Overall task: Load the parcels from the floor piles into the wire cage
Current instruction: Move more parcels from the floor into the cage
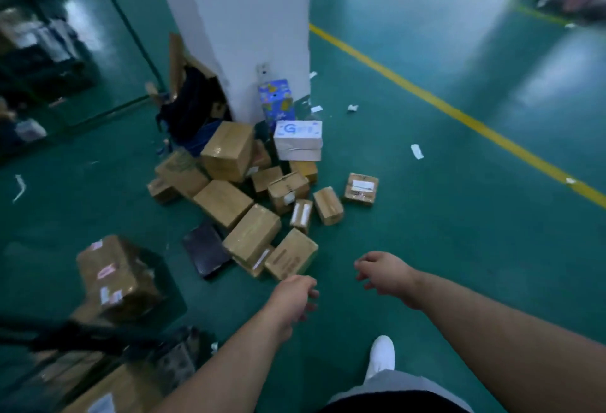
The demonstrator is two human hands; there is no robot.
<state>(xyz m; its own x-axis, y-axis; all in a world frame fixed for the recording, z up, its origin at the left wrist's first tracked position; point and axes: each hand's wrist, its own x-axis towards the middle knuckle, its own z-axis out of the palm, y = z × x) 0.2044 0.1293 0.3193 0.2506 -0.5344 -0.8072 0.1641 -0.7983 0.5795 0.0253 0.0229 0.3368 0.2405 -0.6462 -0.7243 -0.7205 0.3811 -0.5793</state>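
At lower centre, the left hand [295,296] and right hand [383,273] are held out empty, fingers loosely curled, just below the parcels [252,235] piled mid-frame against a white pillar [249,19].

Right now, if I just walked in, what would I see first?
The jumble of brown parcels heaped on the green floor at the foot of the white pillar, with a blue patterned box right beside it. Then the yellow line slanting across the floor on the right, and the left hand and right hand stretched out empty toward the pile.
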